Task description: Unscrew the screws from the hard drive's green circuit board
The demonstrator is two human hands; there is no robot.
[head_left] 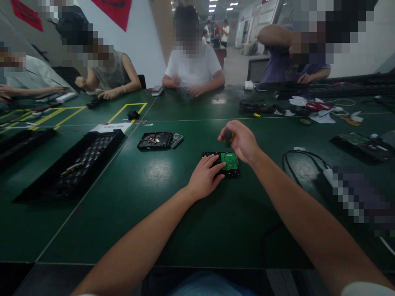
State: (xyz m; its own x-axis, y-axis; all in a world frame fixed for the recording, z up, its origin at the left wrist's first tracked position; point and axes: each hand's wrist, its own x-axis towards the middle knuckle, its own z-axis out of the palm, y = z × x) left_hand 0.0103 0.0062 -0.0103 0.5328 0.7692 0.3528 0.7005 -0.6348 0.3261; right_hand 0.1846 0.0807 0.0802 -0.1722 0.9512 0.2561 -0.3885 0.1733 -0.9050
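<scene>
A black hard drive with a green circuit board [230, 161] lies flat on the green table [173, 226]. My left hand [206, 176] rests on the drive's left part, fingers spread over its black casing and reaching the board's edge. Above the board, my right hand [242, 142] is closed around the handle of a screwdriver [228, 138], whose shaft points down to the board. To the left lies another drive [154, 141], with a loose green circuit board [177, 140] touching or close to its right side.
A long black tray [74, 166] stands at the left. Cables [291, 158] and a pixelated device [358, 193] lie at the right, below a black unit with a board [359, 146]. Several people sit across the table, one in a white shirt [193, 68].
</scene>
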